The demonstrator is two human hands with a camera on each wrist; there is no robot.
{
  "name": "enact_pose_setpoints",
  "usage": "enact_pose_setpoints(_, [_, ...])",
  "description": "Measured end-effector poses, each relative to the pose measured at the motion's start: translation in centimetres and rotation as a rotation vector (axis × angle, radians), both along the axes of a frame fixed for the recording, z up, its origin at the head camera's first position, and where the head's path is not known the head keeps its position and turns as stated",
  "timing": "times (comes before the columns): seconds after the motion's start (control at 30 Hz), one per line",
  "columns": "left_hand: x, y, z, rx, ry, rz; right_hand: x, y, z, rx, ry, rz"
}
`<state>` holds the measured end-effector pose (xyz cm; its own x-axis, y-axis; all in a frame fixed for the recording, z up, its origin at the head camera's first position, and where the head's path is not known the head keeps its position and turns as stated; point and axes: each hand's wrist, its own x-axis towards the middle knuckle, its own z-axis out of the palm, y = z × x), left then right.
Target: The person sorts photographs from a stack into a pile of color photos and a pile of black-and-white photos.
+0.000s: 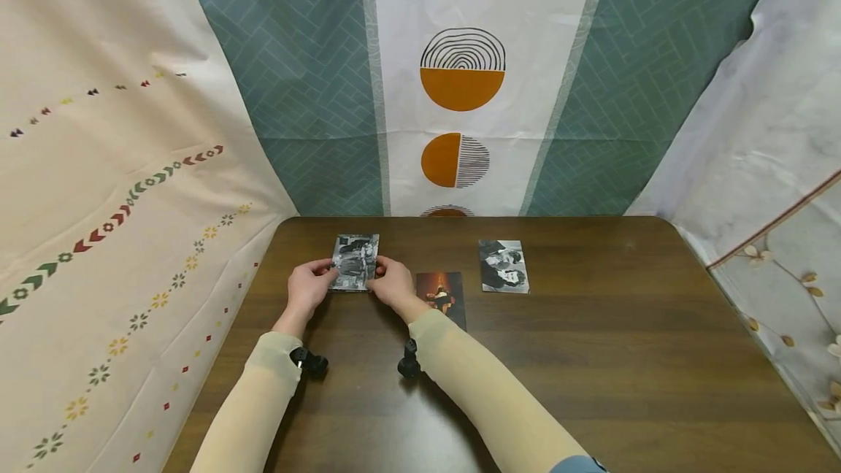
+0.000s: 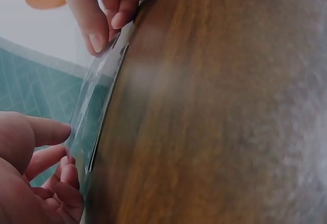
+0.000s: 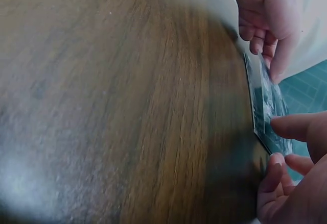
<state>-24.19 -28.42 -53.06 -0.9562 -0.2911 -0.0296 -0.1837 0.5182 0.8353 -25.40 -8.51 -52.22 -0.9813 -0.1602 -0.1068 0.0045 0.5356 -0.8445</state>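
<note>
A black-and-white photo print (image 1: 355, 261) is at the back left of the table, between my two hands. My left hand (image 1: 307, 287) pinches its left edge between thumb and fingers. On the opposite edge, my right hand (image 1: 396, 285) pinches it the same way. In the left wrist view the glossy print (image 2: 89, 94) is tilted, and a thin dark-edged card (image 2: 110, 101) lies flat under it on the tabletop. The right wrist view shows the print (image 3: 273, 99) edge-on, with the right thumb pressed to its surface.
A colour picture card (image 1: 442, 296) lies near the right forearm, partly covered by it. Farther right is another black-and-white photo (image 1: 504, 267). The brown wooden table (image 1: 624, 356) meets patterned cloth hangings (image 1: 315, 93) at its back and sides.
</note>
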Motion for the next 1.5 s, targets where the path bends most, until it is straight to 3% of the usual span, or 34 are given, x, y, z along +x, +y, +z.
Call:
enact_pose_setpoints(0.3, [-0.1,0.1,-0.3,-0.026,-0.035,-0.014,-0.2,-0.7,-0.1,0.112,-0.022,-0.031])
enact_pose_setpoints(0.53, [-0.2,0.2,-0.4,-0.062,-0.059,-0.004,-0.4,-1.0,0.1,0.104,-0.062,-0.074])
enact_pose_setpoints(0.93, [-0.1,0.1,-0.3,-0.098,-0.083,-0.027,-0.9,-1.2,0.1,0.144,-0.099,-0.063])
enact_pose_setpoints(1.5, [0.0,-0.1,-0.4,-0.074,-0.09,-0.04,-0.9,-1.1,0.2,0.114,-0.115,-0.054])
